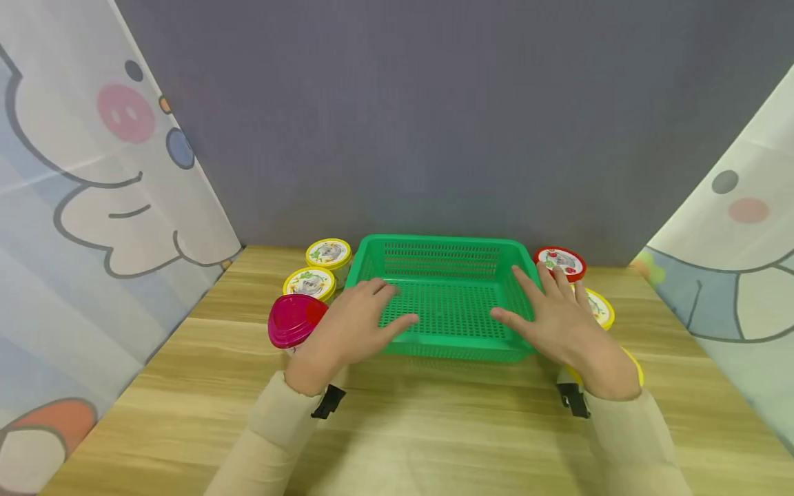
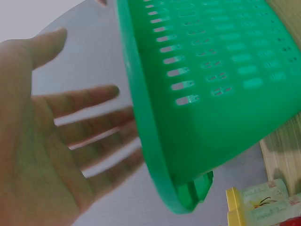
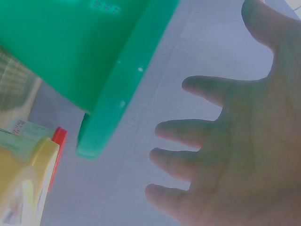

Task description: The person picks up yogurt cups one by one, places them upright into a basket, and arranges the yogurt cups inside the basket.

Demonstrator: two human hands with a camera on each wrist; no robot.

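A green perforated plastic basket [image 1: 440, 310] stands on the wooden table, its slotted floor showing between my hands. My left hand [image 1: 347, 327], fingers spread, hovers by the basket's left side. In the left wrist view its fingertips reach up to the basket rim [image 2: 143, 113]; whether they touch I cannot tell. My right hand [image 1: 561, 324] is above the right side, fingers extended and thumb pointing inward. A gap separates its fingers from the rim [image 3: 124, 89] in the right wrist view. Neither hand holds anything.
Left of the basket stand two yellow-lidded tubs [image 1: 329, 253] and a container with a magenta lid [image 1: 296, 320]. On the right are a red-lidded tub [image 1: 561, 263] and two yellow-lidded ones [image 1: 600, 308], partly behind my right hand. A grey panel [image 1: 434, 124] rises behind.
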